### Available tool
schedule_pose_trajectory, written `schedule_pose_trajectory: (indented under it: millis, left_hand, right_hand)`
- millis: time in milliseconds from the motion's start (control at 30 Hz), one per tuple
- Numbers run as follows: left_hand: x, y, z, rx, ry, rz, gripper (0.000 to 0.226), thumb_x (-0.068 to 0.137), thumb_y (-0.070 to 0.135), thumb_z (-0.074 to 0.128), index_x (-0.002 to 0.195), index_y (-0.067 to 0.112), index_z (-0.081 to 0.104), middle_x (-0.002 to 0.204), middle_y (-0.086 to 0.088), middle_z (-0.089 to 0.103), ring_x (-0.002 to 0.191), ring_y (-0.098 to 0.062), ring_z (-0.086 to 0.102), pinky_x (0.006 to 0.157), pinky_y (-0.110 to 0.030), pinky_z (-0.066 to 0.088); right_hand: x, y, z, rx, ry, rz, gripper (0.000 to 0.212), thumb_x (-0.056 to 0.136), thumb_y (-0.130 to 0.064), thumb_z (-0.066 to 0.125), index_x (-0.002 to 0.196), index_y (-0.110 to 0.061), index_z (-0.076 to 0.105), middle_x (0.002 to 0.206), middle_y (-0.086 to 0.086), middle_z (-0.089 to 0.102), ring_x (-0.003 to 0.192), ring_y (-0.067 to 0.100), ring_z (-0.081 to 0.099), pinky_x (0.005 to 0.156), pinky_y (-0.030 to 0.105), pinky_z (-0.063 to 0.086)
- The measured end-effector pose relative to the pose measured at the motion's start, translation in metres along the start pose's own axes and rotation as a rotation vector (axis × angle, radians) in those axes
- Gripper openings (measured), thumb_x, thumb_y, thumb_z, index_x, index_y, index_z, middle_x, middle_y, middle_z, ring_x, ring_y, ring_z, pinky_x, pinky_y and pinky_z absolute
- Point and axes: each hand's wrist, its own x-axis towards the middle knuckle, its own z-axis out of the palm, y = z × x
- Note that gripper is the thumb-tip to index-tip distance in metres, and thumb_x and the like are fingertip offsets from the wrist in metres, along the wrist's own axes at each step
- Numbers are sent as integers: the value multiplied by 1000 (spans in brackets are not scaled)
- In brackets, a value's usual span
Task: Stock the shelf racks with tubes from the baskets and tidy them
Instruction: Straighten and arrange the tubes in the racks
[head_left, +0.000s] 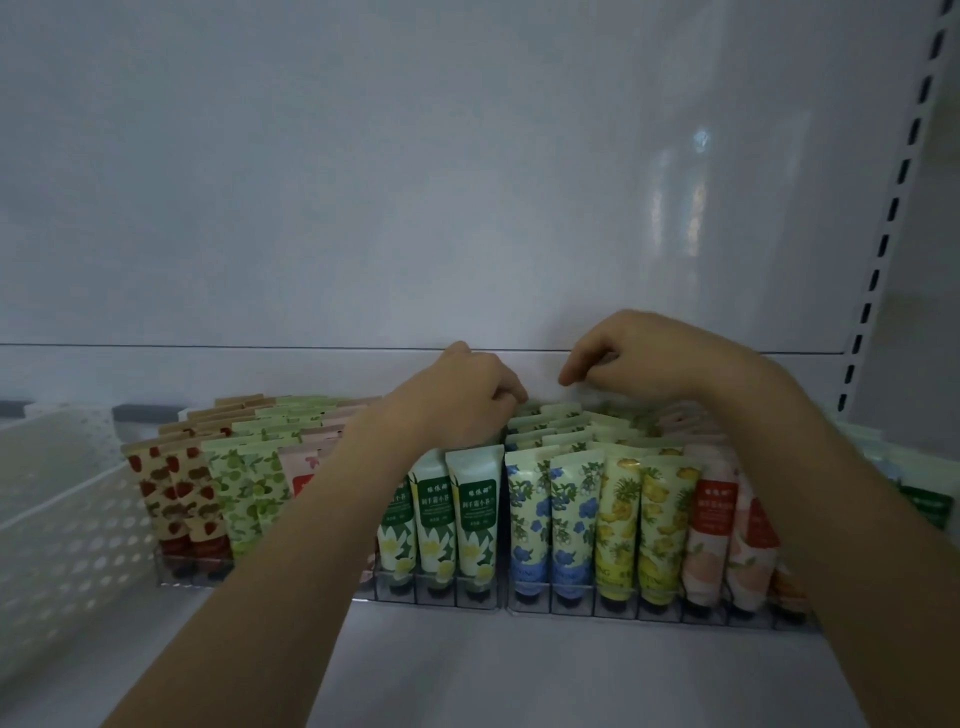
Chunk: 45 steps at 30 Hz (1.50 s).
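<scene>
We've got one head cam, wide-angle, looking fwd & a bit down, facing the shelf's white back panel roughly square-on. We're near: arms run from the bottom edge to left hand & right hand at mid-frame, tube racks fill lower centre, basket is cut off at left edge.

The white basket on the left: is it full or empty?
Empty as far as visible: the white basket shows only bare inner walls, nothing inside.
</scene>
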Motion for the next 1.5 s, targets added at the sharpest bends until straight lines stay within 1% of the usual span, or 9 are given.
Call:
schedule_pose_trajectory:
  millis: [300,500,767,967,1100,1167,1267,1367,1500]
  left_hand:
    - [-3,19,-5,-90,38,64,38,95,17,33,122,22,59,119,4,61,106,-14,30,91,-28,30]
    - [-3,23,0,-100,-39,43,38,96,19,31,124,23,57,86,11,50,99,-11,24,86,-26,29]
    - [-1,21,4,-105,-74,37,37,96,20,32,118,22,61,108,4,63,100,-11,25,86,-27,29]
    - [-2,22,2,-90,-69,56,35,96,18,32,115,23,61,108,2,64,100,-13,27,85,-26,28]
    - [-1,24,0,-100,16,145,35,94,14,33,107,23,64,91,0,68,94,-16,35,70,-16,23]
    - [-2,26,0,-109,17,153,34,94,14,35,104,22,66,73,18,62,93,-17,37,76,-20,26]
    - [-4,27,1,-117,-3,172,33,92,11,38,102,16,69,39,33,46,64,-12,35,93,-35,36]
    - [-3,27,1,-118,-6,194,31,92,10,40,101,13,70,37,42,39,53,-10,25,92,-40,40]
    - [-3,27,0,-149,-16,201,30,92,10,41,101,12,70,37,40,40,51,-9,22,68,-26,34]
  right_hand:
    - [-3,7,-1,-22,-140,90,14,82,-13,65,77,-27,68,80,-9,65,78,9,59,75,26,47]
    - [-2,10,-3,28,-30,73,20,82,-8,63,77,-27,68,85,-7,65,83,10,59,75,24,44]
    - [2,5,10,-116,40,157,11,79,-17,68,72,-26,66,88,-2,67,84,16,60,75,31,50]
    - [1,-1,7,-136,44,173,5,80,-16,68,81,-22,69,92,0,66,86,17,60,75,31,49]
    - [-10,-3,-10,-74,-42,120,7,76,-20,72,83,-21,71,80,-8,63,76,8,55,63,24,41]
    - [-11,-4,-8,-98,-99,138,9,77,-17,71,86,-20,71,78,-9,61,74,8,54,61,23,40]
    - [-8,-2,0,-123,-153,151,11,80,-10,66,81,-21,67,73,-9,58,67,7,53,55,20,39]
    - [-8,1,-6,-132,-153,135,17,80,-10,67,72,-24,62,73,-10,58,68,7,53,57,19,41]
    - [-11,3,-11,-89,-158,84,22,79,-13,69,66,-30,62,74,-13,61,70,3,54,63,20,42]
